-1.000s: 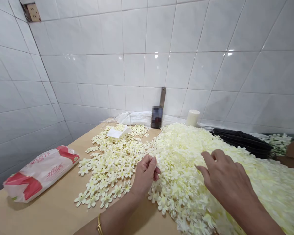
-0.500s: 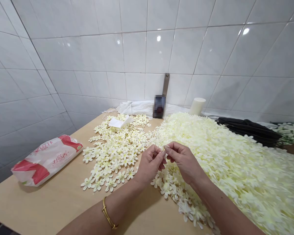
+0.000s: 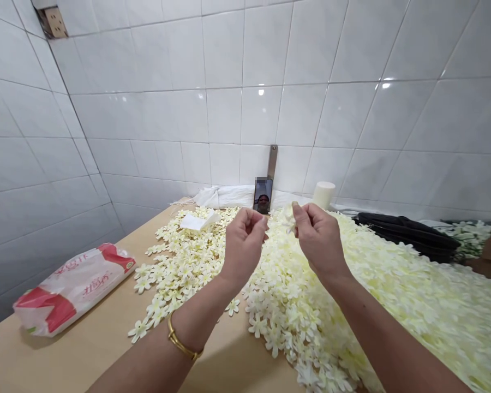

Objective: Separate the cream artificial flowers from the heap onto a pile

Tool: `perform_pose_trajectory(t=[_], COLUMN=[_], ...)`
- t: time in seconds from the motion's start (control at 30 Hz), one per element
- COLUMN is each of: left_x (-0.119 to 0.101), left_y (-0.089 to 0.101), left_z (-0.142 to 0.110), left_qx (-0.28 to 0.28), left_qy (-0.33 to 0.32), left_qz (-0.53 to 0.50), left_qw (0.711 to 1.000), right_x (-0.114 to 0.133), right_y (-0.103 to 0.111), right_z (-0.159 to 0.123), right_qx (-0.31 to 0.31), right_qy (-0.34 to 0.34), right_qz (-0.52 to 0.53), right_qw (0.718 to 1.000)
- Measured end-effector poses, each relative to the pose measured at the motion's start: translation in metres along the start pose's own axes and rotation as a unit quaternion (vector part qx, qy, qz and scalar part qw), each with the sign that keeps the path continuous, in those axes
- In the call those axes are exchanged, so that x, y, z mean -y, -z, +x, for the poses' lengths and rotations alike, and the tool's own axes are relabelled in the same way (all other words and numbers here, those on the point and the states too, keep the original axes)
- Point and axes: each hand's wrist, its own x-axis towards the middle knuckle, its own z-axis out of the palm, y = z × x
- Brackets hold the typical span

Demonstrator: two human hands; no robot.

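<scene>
Both of my hands are raised over the table, a short gap between them. My right hand (image 3: 319,240) pinches a pale artificial flower (image 3: 287,217) between thumb and fingers. My left hand (image 3: 245,245), with a gold bangle on its wrist, has thumb and forefinger pressed together; whatever is between them is too small to make out. Under the right arm spreads a large heap of cream-yellow artificial flowers (image 3: 376,295). Behind and left of the left hand lies a looser spread of flat, single flower pieces (image 3: 180,262).
A red-and-white tissue pack (image 3: 76,289) lies on the tan table (image 3: 106,355) at left. White paper (image 3: 198,220) rests on the flower pieces. A phone (image 3: 263,195) leans near the tiled wall, with a white cylinder (image 3: 324,195) and a black bag (image 3: 409,234) to its right.
My hands, which met at the fingertips, have come apart and risen. The flower now shows in my right hand. My view has tilted up a little.
</scene>
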Motion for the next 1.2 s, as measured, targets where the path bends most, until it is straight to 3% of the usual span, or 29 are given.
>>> perform_pose_trajectory(t=[0.1, 0.17, 0.3, 0.37, 0.53, 0.77, 1.07, 1.2], left_x=[-0.003, 0.000, 0.012, 0.018, 0.032, 0.045, 0.048, 0.049], left_y=[0.000, -0.002, -0.012, -0.015, -0.012, -0.012, -0.013, -0.014], left_z=[0.013, 0.014, 0.001, -0.007, -0.017, -0.016, -0.013, -0.014], left_qx=[-0.054, -0.053, 0.063, 0.084, 0.048, 0.057, 0.051, 0.070], left_qy=[-0.030, -0.017, 0.076, 0.107, 0.109, 0.148, 0.180, 0.190], left_qz=[0.004, -0.007, -0.096, -0.131, -0.095, -0.096, -0.119, -0.135], left_qw=[0.998, 0.998, 0.990, 0.982, 0.988, 0.983, 0.975, 0.970], right_x=[0.004, 0.005, 0.001, -0.003, -0.018, -0.033, -0.038, -0.037], right_y=[-0.001, -0.002, -0.007, -0.010, -0.015, -0.015, -0.011, -0.011], right_z=[0.015, 0.017, 0.000, -0.016, -0.040, -0.036, -0.029, -0.028], right_qx=[-0.040, -0.044, 0.026, 0.065, 0.065, 0.097, 0.065, 0.087], right_qy=[0.047, 0.057, -0.006, -0.049, -0.079, -0.172, -0.170, -0.178], right_qz=[-0.046, -0.065, -0.008, 0.041, 0.073, 0.133, 0.100, 0.138], right_qw=[0.997, 0.995, 1.000, 0.996, 0.992, 0.971, 0.978, 0.971])
